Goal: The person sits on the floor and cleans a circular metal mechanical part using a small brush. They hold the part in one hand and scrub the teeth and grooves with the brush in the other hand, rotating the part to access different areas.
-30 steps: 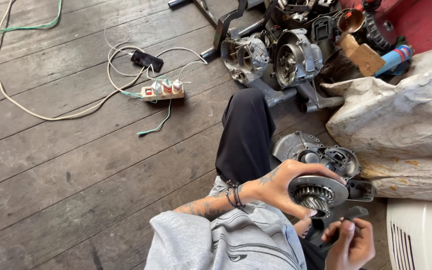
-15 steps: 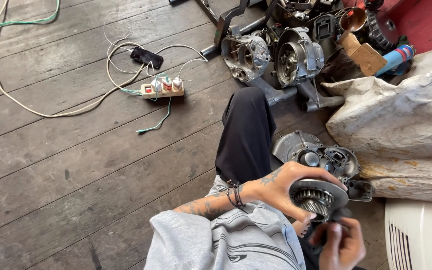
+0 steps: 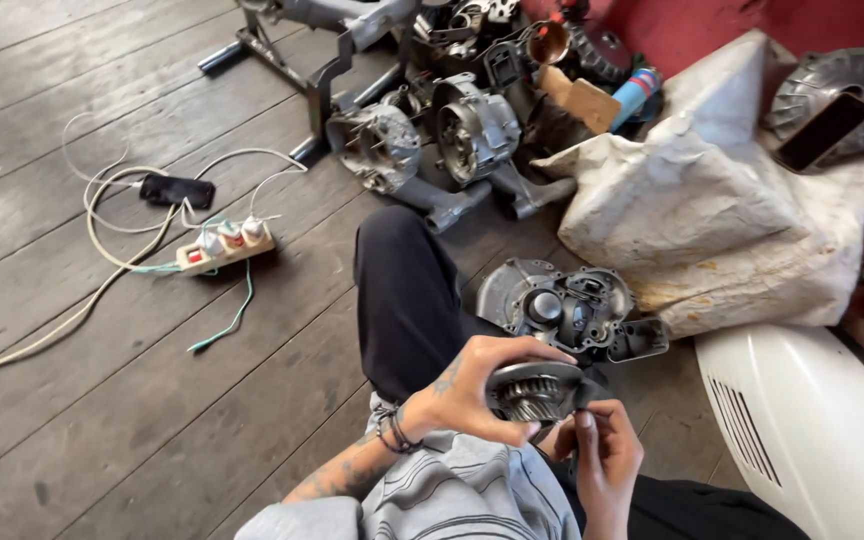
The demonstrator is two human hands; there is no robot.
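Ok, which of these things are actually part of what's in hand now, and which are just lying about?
In hand:
- gear assembly, gripped by the left hand
- right hand, fingers at the gear's edge
- engine casing on the floor just beyond

Lying about:
- power strip with white cables
- black phone
- engine parts pile
- dirty sack
- white body panel

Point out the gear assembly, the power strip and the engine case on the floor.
gear assembly (image 3: 532, 390): head view, on its toothed middle.
power strip (image 3: 224, 247): head view, on its pale body.
engine case (image 3: 557, 305): head view, on its grey inner face.
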